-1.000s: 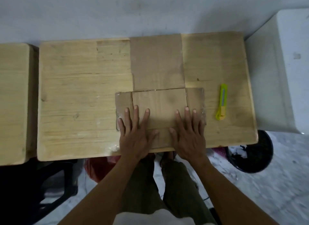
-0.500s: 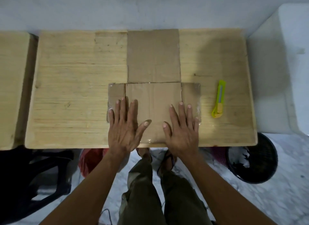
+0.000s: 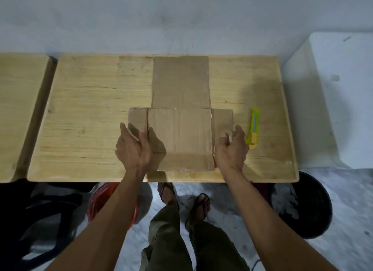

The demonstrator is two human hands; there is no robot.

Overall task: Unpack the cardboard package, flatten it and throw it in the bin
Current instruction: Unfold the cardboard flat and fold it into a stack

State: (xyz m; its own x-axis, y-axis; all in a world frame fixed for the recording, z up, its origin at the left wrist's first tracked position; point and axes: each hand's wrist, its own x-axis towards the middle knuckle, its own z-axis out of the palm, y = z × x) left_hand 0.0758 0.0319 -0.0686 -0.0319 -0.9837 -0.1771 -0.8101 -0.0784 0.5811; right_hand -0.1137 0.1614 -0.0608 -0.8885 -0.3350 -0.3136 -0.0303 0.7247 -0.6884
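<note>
The brown cardboard package [image 3: 179,127] lies opened out flat on the wooden table [image 3: 90,109], with one flap reaching toward the wall and short flaps at either side. My left hand [image 3: 131,149] grips the left side flap, thumb on top and fingers past its outer edge. My right hand [image 3: 232,149] grips the right side flap in the same way, thumb on the cardboard. The near strip of the cardboard is creased and bears clear tape. A black bin [image 3: 314,206] stands on the floor below the table's right corner.
A yellow-green utility knife [image 3: 254,127] lies on the table just right of my right hand. A second wooden table [image 3: 18,109] adjoins on the left, a white block [image 3: 333,99] on the right. A red stool [image 3: 103,202] and a black chair [image 3: 40,220] sit underneath.
Both hands lay flat, pressing on the cardboard's near part. They have moved outward to the side flaps and now grip them. The view has pulled back.
</note>
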